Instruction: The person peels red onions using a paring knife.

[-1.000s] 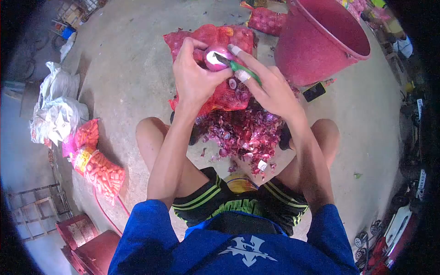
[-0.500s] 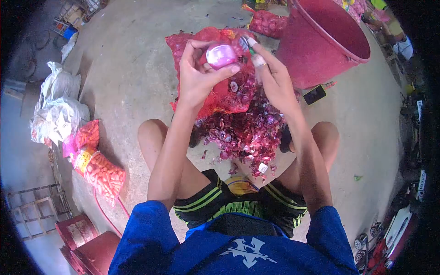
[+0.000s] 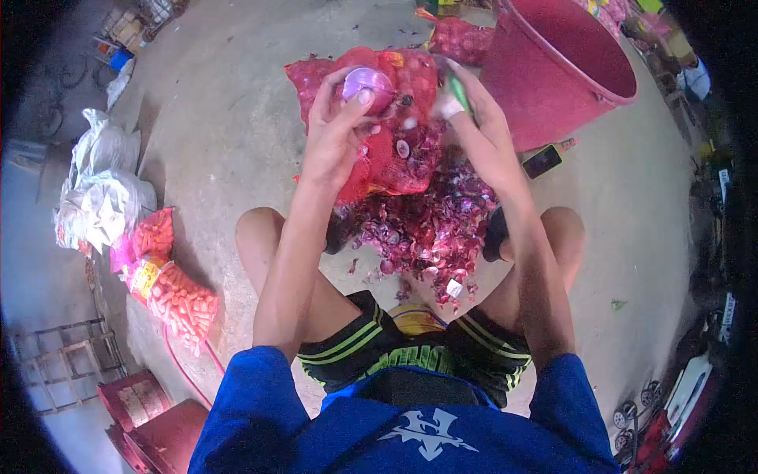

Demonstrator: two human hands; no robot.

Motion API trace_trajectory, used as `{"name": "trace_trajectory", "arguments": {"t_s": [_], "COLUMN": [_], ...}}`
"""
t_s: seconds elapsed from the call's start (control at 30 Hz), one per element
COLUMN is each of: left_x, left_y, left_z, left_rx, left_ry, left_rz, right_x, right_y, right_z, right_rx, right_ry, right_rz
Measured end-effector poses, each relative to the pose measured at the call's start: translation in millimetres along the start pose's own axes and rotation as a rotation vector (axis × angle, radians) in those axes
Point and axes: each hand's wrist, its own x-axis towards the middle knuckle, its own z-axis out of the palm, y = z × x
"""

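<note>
Between the thumb and fingers of my left hand (image 3: 335, 122) is a purple onion (image 3: 368, 85), its pale smooth face turned up. My right hand (image 3: 478, 114) is closed on a green-handled tool (image 3: 459, 93); motion blurs its far end, and white wraps cover some fingertips. Below both hands lies a red mesh sack (image 3: 395, 162) with onions in it. A heap of purple onion skins (image 3: 418, 229) spreads from the sack towards my feet.
A large red tub (image 3: 545, 87) stands at the upper right, beside a phone (image 3: 542, 162) on the floor. Another onion sack (image 3: 460, 41) lies behind. White sacks (image 3: 106, 189) and a bag of carrots (image 3: 181, 300) are at left. Red stools (image 3: 166, 434) stand lower left.
My hands have moved apart. The onion has shifted slightly left and up with my left hand, and the tool's green handle shows more clearly in my right hand.
</note>
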Motion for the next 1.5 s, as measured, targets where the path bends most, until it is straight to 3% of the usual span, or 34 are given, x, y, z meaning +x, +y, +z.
{"name": "trace_trajectory", "arguments": {"t_s": [0.03, 0.1, 0.17, 0.27, 0.57, 0.77, 0.87, 0.93, 1.1, 1.17, 1.23, 1.37, 1.43, 1.5], "left_x": [0.6, 2.5, 3.9, 4.1, -2.6, -2.9, -2.5, -1.8, -0.1, -0.4, -3.0, -3.2, -1.3, -0.4], "left_y": [-1.2, -3.9, -7.0, -8.6, -14.2, -12.6, -14.2, -12.5, -15.7, -13.9, -11.8, -10.8, -9.7, -9.2], "left_z": [1.2, 5.6, 8.6, 13.2, 26.6, 25.1, 25.9, 25.5, 25.2, 26.8, 30.4, 33.1, 31.6, 33.0], "left_rx": [0.063, 0.124, 0.4, 0.595, 0.774, 0.724, 0.466, 0.458, 0.511, 0.67, 0.696, 0.69, 0.698, 0.708], "left_ry": [0.025, 0.045, 0.051, 0.02, -0.009, -0.056, -0.004, 0.016, 0.015, -0.001, -0.023, -0.05, -0.065, -0.08], "left_rz": [0.025, 0.044, 0.224, 0.312, 0.335, 0.235, 0.128, 0.12, 0.237, 0.299, 0.29, 0.226, 0.218, 0.21], "right_x": [-0.1, -2.6, -4.9, -5.7, -9.4, 1.2, -0.5, -2.4, -5.1, -5.4, -7.7, -5.4, -4.8, -6.5], "right_y": [0.7, -14.6, -18.3, -15.0, -17.3, -13.5, -9.4, -6.3, -13.7, -16.5, -24.9, -22.1, -10.3, -16.9], "right_z": [2.2, 0.1, 1.4, 5.2, 9.1, -5.3, -11.8, -7.2, -5.8, -4.4, -4.7, -7.7, -6.1, -2.3], "right_rx": [-0.103, -0.163, -0.218, -0.177, -0.508, -0.4, -0.25, -0.064, -0.263, -0.3, -0.212, -0.207, -0.325, -0.315], "right_ry": [0.041, 0.028, 0.012, 0.073, 0.125, 0.236, 0.107, 0.035, -0.017, 0.004, 0.004, -0.018, 0.039, 0.07], "right_rz": [-0.15, -0.078, -0.005, -0.129, -0.184, -0.199, -0.127, -0.13, -0.182, -0.213, 0.059, 0.079, -0.155, -0.134]}}
